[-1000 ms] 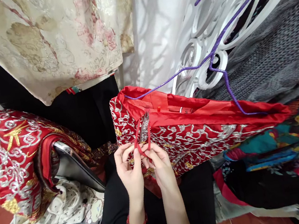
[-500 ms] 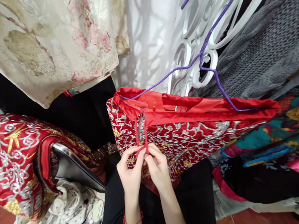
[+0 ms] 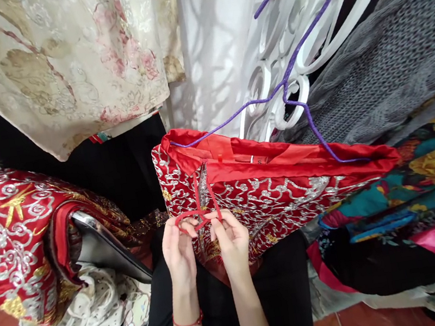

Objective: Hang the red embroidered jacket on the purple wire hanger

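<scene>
While both hands work close together just below the waist edge of the red embroidered garment (image 3: pixel 272 193), the step in hand looks like knotting its thin red cord (image 3: pixel 201 215). The left hand (image 3: pixel 179 253) pinches a loop of that cord between thumb and fingers, and the right hand (image 3: pixel 230 243) grips the other strand beside it; the two hands are nearly touching, each clamped on cord. From the garment's slit, two strands run down to the fingers, crossing just above them. By my reckoning, the tie is begun but not drawn tight: the loop stands slack, and the next move calls for passing one end through and pulling evenly, without dragging the garment off its hanger.

That garment hangs on one purple wire hanger (image 3: pixel 300 61), hooked onto the white scrolled metalwork (image 3: pixel 291 79) behind it. Left of the garment lies a second red embroidered piece (image 3: pixel 10 234), bundled over a grey object whose nature I cannot tell. Above and left of the garment hangs one cream floral cloth (image 3: pixel 61 61); behind and right of it, one grey knit (image 3: pixel 387 64); right of it and lower, a heap of multicoloured printed fabric (image 3: pixel 424 191), whose pieces I cannot count. One red string bracelet (image 3: pixel 188 322) circles the left wrist.
</scene>
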A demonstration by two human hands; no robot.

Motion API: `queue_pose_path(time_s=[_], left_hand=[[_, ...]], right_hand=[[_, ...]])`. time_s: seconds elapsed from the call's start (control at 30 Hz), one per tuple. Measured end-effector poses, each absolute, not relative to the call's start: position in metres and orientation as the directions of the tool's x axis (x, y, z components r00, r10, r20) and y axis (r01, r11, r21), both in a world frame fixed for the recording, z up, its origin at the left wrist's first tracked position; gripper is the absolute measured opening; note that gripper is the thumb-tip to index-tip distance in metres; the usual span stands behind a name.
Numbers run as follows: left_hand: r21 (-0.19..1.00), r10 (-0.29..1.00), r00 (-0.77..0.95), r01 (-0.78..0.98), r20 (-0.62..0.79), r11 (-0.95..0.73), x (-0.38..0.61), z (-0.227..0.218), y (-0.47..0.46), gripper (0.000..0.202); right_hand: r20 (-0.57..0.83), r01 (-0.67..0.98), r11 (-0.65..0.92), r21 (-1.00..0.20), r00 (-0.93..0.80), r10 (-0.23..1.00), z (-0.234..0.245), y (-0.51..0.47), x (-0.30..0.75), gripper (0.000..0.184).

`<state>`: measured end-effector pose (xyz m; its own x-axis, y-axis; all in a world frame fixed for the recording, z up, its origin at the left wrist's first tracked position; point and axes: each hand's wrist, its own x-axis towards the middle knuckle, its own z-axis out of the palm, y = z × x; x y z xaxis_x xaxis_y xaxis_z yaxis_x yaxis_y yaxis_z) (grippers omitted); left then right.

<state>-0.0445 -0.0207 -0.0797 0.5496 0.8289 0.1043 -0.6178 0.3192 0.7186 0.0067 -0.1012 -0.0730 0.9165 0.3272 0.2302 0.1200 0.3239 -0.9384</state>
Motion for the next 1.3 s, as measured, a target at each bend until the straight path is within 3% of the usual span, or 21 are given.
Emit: queue_pose_path(time_s=[0.13,0.23,0.33,0.4,0.53,0.67,0.93,1.1,1.3], left_hand=[[0.574,0.762,0.639,-0.666,0.109,0.476,-0.054,-0.084,-0.012,0.033],[0.675,0.721,0.680,-0.596,0.135,0.436,-0.061,-0.091,0.001,0.039],[0.906,0.667,0.733,-0.361,0.131,0.220,-0.063,-0.093,0.006,0.035],[0.970,0.647,0.738,-0.241,0.190,-0.010,-0.061,-0.090,0.003,0.028],[0.897,0.537,0.747,-0.178,0.391,-0.405,-0.054,-0.078,-0.011,0.020],[0.837,0.508,0.742,-0.129,0.437,-0.531,-0.047,-0.064,-0.014,0.014],[0.750,0.596,0.457,-0.451,0.660,-0.484,-0.046,-0.017,-0.012,0.013],[0.658,0.663,0.261,-0.596,0.701,-0.461,-0.037,0.019,-0.018,0.013],[0.595,0.658,0.181,-0.641,0.731,-0.485,-0.024,0.057,-0.018,0.013]], right_hand=[[0.209,0.133,0.299,-0.945,0.949,0.238,-0.077,-0.106,0.016,0.020],[0.167,0.088,0.327,-0.941,0.961,0.221,-0.079,-0.112,0.023,0.022],[0.158,0.065,0.356,-0.932,0.958,0.239,-0.081,-0.115,0.025,0.020],[0.167,0.065,0.348,-0.935,0.948,0.272,-0.082,-0.116,0.023,0.018],[0.181,0.064,0.290,-0.955,0.900,0.396,-0.080,-0.115,0.017,0.017],[0.233,0.152,0.228,-0.962,0.892,0.387,-0.082,-0.119,0.018,0.016],[0.285,0.283,0.046,-0.958,0.918,0.276,-0.086,-0.111,0.030,0.020],[0.419,0.478,-0.138,-0.867,0.851,0.315,-0.075,-0.094,0.038,0.022],[0.373,0.476,-0.415,-0.775,0.876,0.307,-0.073,-0.080,0.044,0.031]])
